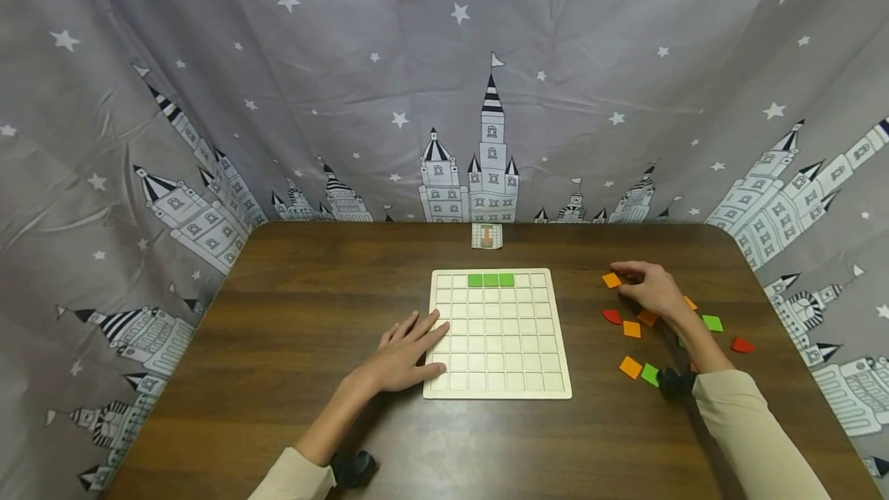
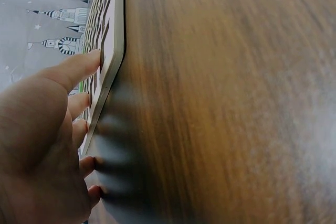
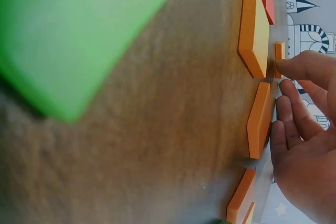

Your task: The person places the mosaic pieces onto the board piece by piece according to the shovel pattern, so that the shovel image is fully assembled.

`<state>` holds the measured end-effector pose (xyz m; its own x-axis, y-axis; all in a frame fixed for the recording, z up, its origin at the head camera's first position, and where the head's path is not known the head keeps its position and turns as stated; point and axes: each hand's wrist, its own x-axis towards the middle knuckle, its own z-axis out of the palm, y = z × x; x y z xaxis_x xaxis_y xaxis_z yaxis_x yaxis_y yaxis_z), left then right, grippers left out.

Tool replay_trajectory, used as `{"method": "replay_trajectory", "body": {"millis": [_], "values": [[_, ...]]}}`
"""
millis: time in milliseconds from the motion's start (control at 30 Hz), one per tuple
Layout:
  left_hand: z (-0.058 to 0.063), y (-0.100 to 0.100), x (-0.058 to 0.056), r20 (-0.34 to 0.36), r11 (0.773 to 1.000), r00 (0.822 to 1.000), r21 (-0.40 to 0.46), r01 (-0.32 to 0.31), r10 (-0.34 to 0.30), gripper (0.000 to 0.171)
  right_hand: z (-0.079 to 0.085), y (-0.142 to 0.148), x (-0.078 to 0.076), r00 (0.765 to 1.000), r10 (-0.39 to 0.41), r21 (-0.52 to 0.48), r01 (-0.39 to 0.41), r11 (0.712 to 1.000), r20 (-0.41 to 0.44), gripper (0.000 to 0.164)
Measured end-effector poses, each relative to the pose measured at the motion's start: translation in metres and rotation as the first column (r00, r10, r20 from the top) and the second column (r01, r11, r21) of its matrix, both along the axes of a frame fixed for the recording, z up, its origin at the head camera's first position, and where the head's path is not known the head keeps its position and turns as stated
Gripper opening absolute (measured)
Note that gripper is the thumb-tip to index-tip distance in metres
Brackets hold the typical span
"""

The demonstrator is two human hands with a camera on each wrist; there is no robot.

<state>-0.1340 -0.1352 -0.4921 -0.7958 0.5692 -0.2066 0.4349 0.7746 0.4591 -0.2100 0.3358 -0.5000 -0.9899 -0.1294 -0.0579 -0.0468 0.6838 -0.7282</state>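
A cream grid board (image 1: pixel 557 330) lies on the table, with three green square tiles (image 1: pixel 491 280) side by side in its top row. My left hand (image 1: pixel 403 352) rests at the board's left edge, fingers spread; in the left wrist view the thumb (image 2: pixel 79 68) touches the rim. To the right of the board, my right hand (image 1: pixel 653 288) pinches an orange square tile (image 1: pixel 611 280) between thumb and index finger. The same tile shows beyond other orange tiles (image 3: pixel 259 121) in the right wrist view, the thumb against it.
Around the right forearm lie loose orange tiles (image 1: pixel 630 366), green tiles (image 1: pixel 712 323) and red rounded pieces (image 1: pixel 742 345), some partly hidden by the arm. A small card (image 1: pixel 487 236) with a printed grid stands at the table's back edge, before a grey curtain (image 1: pixel 389 60).
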Motion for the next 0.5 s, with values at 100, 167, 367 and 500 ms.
{"method": "replay_trajectory", "body": {"millis": [100, 167, 367, 500], "values": [[0.0000, -0.0002, 0.0002, 0.002, 1.000, 1.000, 0.001, 0.000, 0.000, 0.067, 0.0003, -0.0010, -0.0011, 1.000, 0.014, 0.019, -0.013, 1.000, -0.011, 0.042], [0.0002, -0.0003, 0.0004, 0.005, 1.000, 1.000, 0.007, 0.000, 0.000, 0.067, 0.0011, -0.0016, -0.0011, 1.000, 0.019, 0.029, -0.018, 0.999, -0.009, 0.042], [0.0005, -0.0003, 0.0003, 0.008, 1.000, 1.000, 0.009, 0.001, -0.001, 0.067, 0.0030, -0.0030, -0.0009, 1.000, 0.028, 0.053, -0.027, 0.998, -0.005, 0.038], [0.0001, -0.0005, 0.0003, 0.010, 1.000, 1.000, 0.006, -0.002, 0.001, 0.067, 0.0038, -0.0038, -0.0016, 1.000, 0.028, 0.066, -0.028, 0.997, -0.006, 0.035]]}}
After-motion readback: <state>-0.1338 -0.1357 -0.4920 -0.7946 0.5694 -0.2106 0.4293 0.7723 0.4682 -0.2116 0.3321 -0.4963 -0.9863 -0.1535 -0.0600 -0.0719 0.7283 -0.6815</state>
